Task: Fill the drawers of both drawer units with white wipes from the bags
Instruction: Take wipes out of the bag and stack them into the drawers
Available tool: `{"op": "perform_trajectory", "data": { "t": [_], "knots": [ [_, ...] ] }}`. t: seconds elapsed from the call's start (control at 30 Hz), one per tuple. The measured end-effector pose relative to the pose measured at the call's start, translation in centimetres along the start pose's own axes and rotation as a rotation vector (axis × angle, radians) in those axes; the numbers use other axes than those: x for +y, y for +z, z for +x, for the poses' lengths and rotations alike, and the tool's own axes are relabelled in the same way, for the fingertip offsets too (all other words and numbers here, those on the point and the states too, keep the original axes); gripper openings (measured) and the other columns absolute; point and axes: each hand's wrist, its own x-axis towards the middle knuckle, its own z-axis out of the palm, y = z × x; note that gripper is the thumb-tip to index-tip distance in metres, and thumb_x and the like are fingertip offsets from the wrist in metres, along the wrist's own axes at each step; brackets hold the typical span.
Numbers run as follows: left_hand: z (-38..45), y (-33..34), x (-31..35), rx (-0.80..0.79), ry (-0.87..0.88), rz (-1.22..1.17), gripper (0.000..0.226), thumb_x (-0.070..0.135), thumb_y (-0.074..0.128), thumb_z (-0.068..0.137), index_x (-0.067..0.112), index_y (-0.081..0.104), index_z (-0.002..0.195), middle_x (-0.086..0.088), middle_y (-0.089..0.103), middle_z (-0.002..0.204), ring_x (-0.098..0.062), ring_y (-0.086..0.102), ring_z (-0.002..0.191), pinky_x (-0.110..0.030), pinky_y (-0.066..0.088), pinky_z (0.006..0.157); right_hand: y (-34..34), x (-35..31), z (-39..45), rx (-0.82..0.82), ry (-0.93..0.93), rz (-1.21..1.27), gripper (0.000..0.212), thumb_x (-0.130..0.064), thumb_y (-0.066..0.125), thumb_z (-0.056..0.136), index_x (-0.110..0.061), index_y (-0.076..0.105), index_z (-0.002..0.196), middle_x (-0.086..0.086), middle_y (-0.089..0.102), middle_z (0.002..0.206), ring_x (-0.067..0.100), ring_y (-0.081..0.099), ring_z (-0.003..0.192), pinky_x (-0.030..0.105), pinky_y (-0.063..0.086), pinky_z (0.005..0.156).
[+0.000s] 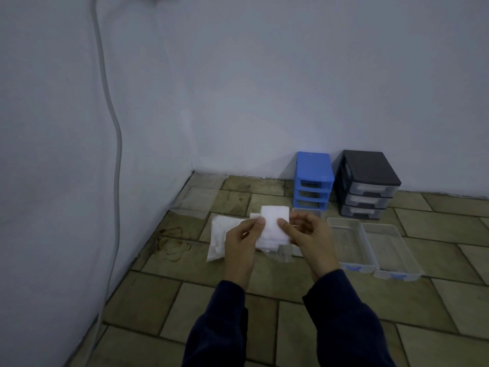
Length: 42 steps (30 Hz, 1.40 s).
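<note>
White wipes (274, 226), a small stack, sit pinched between left hand (242, 246) and right hand (308, 238), both sets of fingers gripping it above the floor, a bag (219, 241) beneath. Two clear drawers (353, 241) lie just right. Loose grip could fan the stack, dropping sheets onto dirty tiles.

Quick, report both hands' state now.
Left hand: pinching the stack of white wipes.
Right hand: pinching the same stack from the other side.
</note>
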Motion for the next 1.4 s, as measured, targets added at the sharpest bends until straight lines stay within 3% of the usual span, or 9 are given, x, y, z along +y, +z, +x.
{"op": "perform_trajectory", "data": {
  "t": [0.1,0.23,0.33,0.5,0.67,0.83,1.13,1.27,1.4],
  "knots": [
    [0.0,0.0,0.0,-0.004,-0.020,-0.025,0.011,0.015,0.060,0.087,0.011,0.070,0.092,-0.015,0.071,0.099,-0.030,0.067,0.095,-0.039,0.057,0.081,-0.2,0.3,0.0,0.005,-0.016,-0.065,0.009,-0.008,0.068,0.081,-0.014,0.060,0.081,0.006,0.064,0.087,0.013,0.059,0.076,0.011,0.046,0.057],
    [0.0,0.0,-0.2,0.012,-0.071,-0.078,0.015,0.014,0.059,0.089,0.007,0.071,0.094,-0.018,0.070,0.101,-0.034,0.065,0.100,-0.043,0.054,0.087,-0.6,0.3,0.2,0.035,-0.031,-0.072,0.012,-0.008,0.072,0.077,-0.006,0.064,0.086,0.004,0.066,0.079,0.002,0.061,0.063,0.008,0.045,0.050],
    [0.1,-0.1,-0.2,0.021,-0.079,-0.099,0.015,0.011,0.057,0.090,0.008,0.071,0.089,-0.020,0.070,0.100,-0.036,0.063,0.099,-0.047,0.052,0.089,-0.9,0.5,0.3,0.045,-0.015,-0.075,0.014,-0.009,0.075,0.074,-0.002,0.066,0.082,0.007,0.067,0.076,0.010,0.061,0.066,0.012,0.050,0.055],
    [0.2,-0.1,-0.4,0.024,-0.070,-0.119,0.019,0.008,0.055,0.091,0.011,0.071,0.082,-0.009,0.072,0.085,-0.027,0.066,0.086,-0.036,0.056,0.075,-0.9,0.1,0.2,-0.014,-0.044,-0.089,0.009,-0.009,0.072,0.077,-0.008,0.064,0.073,0.005,0.065,0.075,0.011,0.059,0.070,0.013,0.049,0.061],
    [0.2,-0.1,-0.6,0.017,-0.082,-0.128,0.017,0.012,0.054,0.092,0.011,0.071,0.086,-0.006,0.074,0.086,-0.021,0.068,0.084,-0.028,0.056,0.071,-0.8,-0.2,0.2,-0.058,-0.052,-0.065,0.008,-0.009,0.069,0.080,-0.006,0.062,0.077,0.007,0.065,0.080,0.014,0.060,0.075,0.014,0.049,0.064],
    [0.3,-0.1,-0.7,0.039,-0.083,-0.114,0.015,0.012,0.055,0.092,0.010,0.070,0.089,-0.009,0.072,0.092,-0.025,0.066,0.090,-0.031,0.056,0.075,-1.0,-0.3,0.2,-0.086,-0.032,-0.069,0.009,-0.010,0.065,0.083,-0.003,0.061,0.081,0.014,0.065,0.084,0.017,0.060,0.077,0.012,0.049,0.062],
    [0.2,0.1,-0.8,0.103,-0.045,-0.042,0.016,0.015,0.054,0.093,0.012,0.069,0.089,-0.014,0.069,0.102,-0.032,0.062,0.103,-0.046,0.051,0.091,-1.5,-0.8,0.2,-0.040,-0.071,-0.110,0.010,-0.012,0.073,0.076,-0.012,0.064,0.080,0.002,0.065,0.074,0.009,0.060,0.068,0.012,0.050,0.061],
    [0.4,-0.4,-0.9,0.161,-0.066,-0.071,0.016,0.017,0.056,0.093,0.009,0.069,0.093,-0.018,0.067,0.107,-0.035,0.060,0.106,-0.052,0.048,0.094,-2.0,-1.4,0.3,-0.013,-0.108,-0.051,0.009,-0.016,0.073,0.074,-0.012,0.067,0.078,0.005,0.066,0.076,0.012,0.060,0.071,0.019,0.050,0.065],
    [0.4,-0.4,-0.8,0.164,-0.067,-0.078,0.018,0.016,0.056,0.092,0.005,0.069,0.098,-0.018,0.068,0.107,-0.036,0.061,0.106,-0.051,0.049,0.094,-1.8,-1.6,0.1,-0.104,-0.103,-0.010,0.008,-0.014,0.071,0.076,-0.009,0.066,0.079,0.008,0.066,0.079,0.012,0.060,0.071,0.016,0.050,0.064]
  ]
}}
